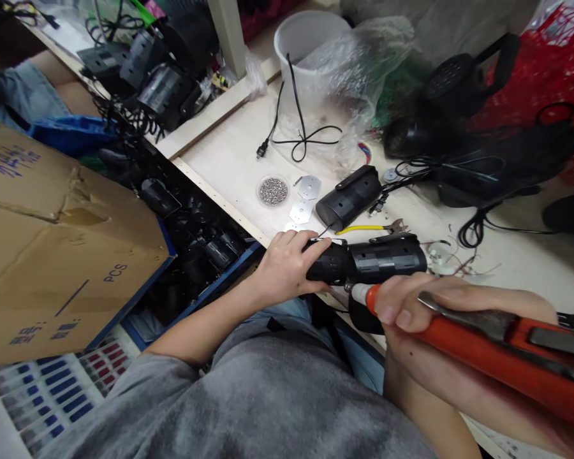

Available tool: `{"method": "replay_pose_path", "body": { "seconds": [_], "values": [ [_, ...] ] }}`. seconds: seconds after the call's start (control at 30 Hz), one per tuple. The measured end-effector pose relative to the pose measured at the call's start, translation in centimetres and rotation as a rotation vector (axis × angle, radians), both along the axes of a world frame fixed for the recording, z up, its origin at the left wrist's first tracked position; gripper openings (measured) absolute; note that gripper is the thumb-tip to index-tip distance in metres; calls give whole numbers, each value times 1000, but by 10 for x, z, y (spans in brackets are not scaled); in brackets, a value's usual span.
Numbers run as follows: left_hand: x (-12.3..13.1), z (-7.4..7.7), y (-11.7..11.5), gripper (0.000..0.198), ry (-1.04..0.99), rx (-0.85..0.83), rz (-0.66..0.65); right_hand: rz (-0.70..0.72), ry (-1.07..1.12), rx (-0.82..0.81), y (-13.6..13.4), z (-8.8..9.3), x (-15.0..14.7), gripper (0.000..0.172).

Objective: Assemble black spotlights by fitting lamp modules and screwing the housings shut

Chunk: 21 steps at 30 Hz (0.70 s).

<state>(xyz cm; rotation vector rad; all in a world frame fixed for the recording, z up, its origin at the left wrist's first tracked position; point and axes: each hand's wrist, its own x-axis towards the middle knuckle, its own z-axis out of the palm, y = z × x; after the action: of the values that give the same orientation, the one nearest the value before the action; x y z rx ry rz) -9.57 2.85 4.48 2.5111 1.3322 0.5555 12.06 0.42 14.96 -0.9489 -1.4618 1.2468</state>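
Orange screwdriver (483, 357) sits fully enclosed in the right hand (425, 306), tip set against the black housing (387, 260). Left hand (287, 264) grips the housing's end at the counter (229, 159) edge, likely to prevent rolling. Screw dish (273, 190) lies within reach.

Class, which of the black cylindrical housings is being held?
The nearer housing, gripped by the left hand; the other housing lies free behind it.

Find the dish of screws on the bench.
In the head view, the dish of screws sits mid-frame, just left of the metal plates and beyond the left hand.
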Motion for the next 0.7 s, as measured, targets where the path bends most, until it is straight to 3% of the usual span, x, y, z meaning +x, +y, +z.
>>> {"method": "replay_pose_path", "body": {
  "seconds": [0.07,0.23,0.33,0.57,0.7],
  "values": [
    [0,2,1,74,2,-5,8,-11,9,13,-5,0,-2,40],
    [-1,5,3,73,-2,-38,7,-239,262,117,-12,-19,-27,30],
    [-4,3,1,73,-36,-31,11,-200,285,144,-7,-25,-36,17],
    [-13,-4,1,73,-157,34,11,-122,219,149,-7,-16,-21,27],
    [-13,-3,2,72,-152,48,-2,-138,270,119,-12,-16,-21,23]
  ]
}}
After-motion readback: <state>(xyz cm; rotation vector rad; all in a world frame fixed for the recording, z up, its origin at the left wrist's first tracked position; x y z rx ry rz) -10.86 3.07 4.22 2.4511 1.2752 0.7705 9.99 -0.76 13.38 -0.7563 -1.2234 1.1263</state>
